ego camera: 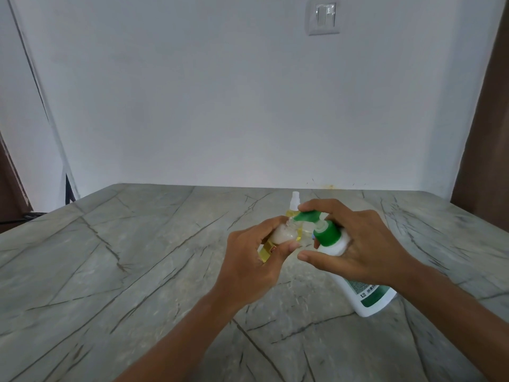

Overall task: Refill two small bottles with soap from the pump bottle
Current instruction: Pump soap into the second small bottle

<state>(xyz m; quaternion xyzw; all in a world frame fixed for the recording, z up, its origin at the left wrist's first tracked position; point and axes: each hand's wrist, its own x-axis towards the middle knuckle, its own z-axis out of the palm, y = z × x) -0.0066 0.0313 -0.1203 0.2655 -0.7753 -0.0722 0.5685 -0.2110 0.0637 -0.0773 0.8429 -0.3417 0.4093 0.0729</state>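
Left hand (249,260) wraps a small clear bottle (281,234) at its middle, fingers closed round it, mouth tilted toward the green spout; the right hand (355,244) straddles the pump bottle (366,293), index finger on the green pump head (391,216), thumb and remaining fingers bracing the white shoulder below the collar. We judge the soap is being dosed into the first small bottle, which looks partly filled with something pale.

We would expect the small bottle to be light, hard-walled and smooth — slippery if soap runs down it — so a full wrap round the body, as now, suits it better than a fingertip pinch. What looks like a yellow-gold cap or base (265,252) shows beneath the left palm; we cannot tell which. The pump bottle, white plastic with a green band of print low on its side, leans toward the left hand with its base on the worktop (137,257); it seems heavier, stiff enough to push against, best held at the shoulder.

Just beyond both hands stands a second small bottle (294,208) — yellowish, with a translucent spray top. The worktop is grey, stone-patterned and dark-veined.
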